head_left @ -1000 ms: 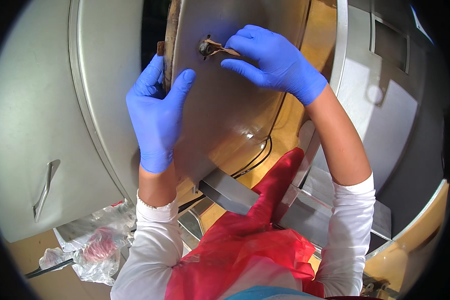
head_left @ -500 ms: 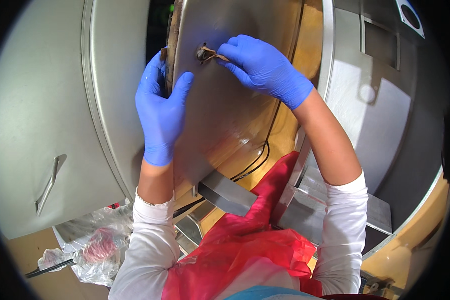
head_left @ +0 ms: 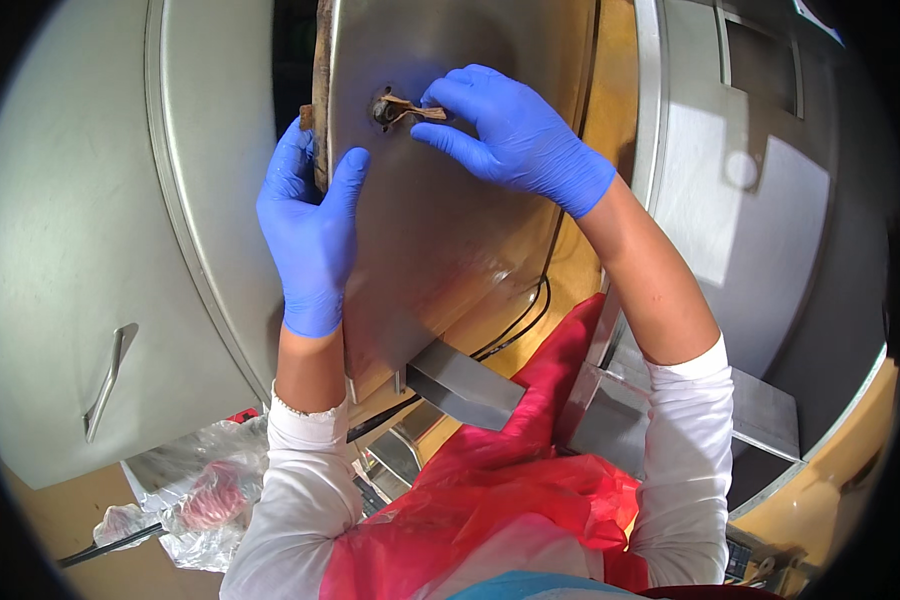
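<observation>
Half-open blue-gloved left hand (head_left: 310,232) straddles one grey metal panel (head_left: 430,220). Parted blue-gloved right hand (head_left: 525,140) brackets one brown strip (head_left: 422,111); grips unclear.

Hard-edged bright patches on grey panel (head_left: 770,210), black corners, fisheye-bent edges

The metal panel (head_left: 440,230) is broad, grey and smooth, with a dull shine and warm yellow reflections toward its near right side. Its left edge (head_left: 322,85) is brown and worn, and 1 small rust-brown tab (head_left: 306,117) sticks out from it to the left. In the far left part of the panel's face sits 1 round, dark, grimy fitting (head_left: 383,110), with small dark marks around it. From it, 1 thin brown strip (head_left: 405,106) runs right, bent and twisted, with a ragged end; its material is unclear.
</observation>
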Demonstrator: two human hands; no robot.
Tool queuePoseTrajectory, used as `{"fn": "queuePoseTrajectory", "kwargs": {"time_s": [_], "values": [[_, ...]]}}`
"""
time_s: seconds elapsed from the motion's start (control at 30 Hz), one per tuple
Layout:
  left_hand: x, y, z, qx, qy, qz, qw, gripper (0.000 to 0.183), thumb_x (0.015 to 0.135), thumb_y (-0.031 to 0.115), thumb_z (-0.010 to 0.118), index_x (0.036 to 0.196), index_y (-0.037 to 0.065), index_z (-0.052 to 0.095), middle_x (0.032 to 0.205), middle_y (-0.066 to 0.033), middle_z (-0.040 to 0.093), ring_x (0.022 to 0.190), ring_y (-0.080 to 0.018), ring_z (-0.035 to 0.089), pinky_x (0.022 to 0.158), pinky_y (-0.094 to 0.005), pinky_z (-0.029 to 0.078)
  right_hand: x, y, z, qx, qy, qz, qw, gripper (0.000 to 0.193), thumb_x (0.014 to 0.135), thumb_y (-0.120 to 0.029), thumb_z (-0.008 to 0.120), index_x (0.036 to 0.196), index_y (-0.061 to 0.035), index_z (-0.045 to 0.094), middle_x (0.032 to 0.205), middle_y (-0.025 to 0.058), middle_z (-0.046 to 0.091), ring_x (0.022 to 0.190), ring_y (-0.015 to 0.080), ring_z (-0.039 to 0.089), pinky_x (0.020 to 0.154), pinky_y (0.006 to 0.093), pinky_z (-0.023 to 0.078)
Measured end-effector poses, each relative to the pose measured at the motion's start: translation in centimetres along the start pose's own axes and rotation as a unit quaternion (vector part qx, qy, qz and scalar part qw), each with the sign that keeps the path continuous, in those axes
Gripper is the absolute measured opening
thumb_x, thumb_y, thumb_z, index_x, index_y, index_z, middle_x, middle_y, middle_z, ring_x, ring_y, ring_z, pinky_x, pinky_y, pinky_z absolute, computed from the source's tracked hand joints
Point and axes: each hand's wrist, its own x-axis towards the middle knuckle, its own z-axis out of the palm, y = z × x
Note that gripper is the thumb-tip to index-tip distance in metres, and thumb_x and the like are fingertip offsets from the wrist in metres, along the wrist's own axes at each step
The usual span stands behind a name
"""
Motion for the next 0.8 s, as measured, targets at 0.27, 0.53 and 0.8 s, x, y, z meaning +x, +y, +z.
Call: {"fn": "queuePoseTrajectory", "kwargs": {"time_s": [0.27, 0.53, 0.8], "values": [[-0.1, 0.7, 0.3, -0.003, -0.011, 0.037, 0.999, 0.055, 0.091, 0.002, 0.075, 0.141, -0.008, 0.052, 0.122, -0.0115, 0.068, 0.107, -0.014, 0.064, 0.092, -0.0276, 0.053, -0.6, -2.5, -0.4, 0.087, 0.107, 0.075, 0.988, 0.032, 0.091, -0.021, 0.078, 0.115, -0.0032, 0.066, 0.108, 0.0112, 0.072, 0.1, 0.0246, 0.071, 0.091, 0.0349, 0.056], [0.0, -0.3, -0.5, -0.021, -0.017, 0.048, 0.998, 0.058, 0.091, 0.002, 0.075, 0.142, -0.008, 0.051, 0.131, -0.0147, 0.064, 0.115, -0.0187, 0.064, 0.1, -0.0317, 0.052, 0.5, -4.3, 0.3, 0.146, 0.09, 0.156, 0.973, 0.031, 0.093, -0.016, 0.075, 0.119, -0.002, 0.067, 0.108, 0.0087, 0.073, 0.101, 0.0175, 0.071, 0.093, 0.0327, 0.056], [0.3, -0.8, -0.1, -0.004, 0.032, 0.081, 0.996, 0.064, 0.089, 0.001, 0.076, 0.146, -0.006, 0.047, 0.132, -0.0173, 0.063, 0.117, -0.0208, 0.064, 0.101, -0.0334, 0.053, 0.8, -4.2, 0.3, 0.108, 0.1, 0.117, 0.982, 0.029, 0.088, -0.013, 0.074, 0.114, -0.0017, 0.068, 0.107, 0.0161, 0.074, 0.101, 0.0307, 0.073, 0.092, 0.0377, 0.057]]}}
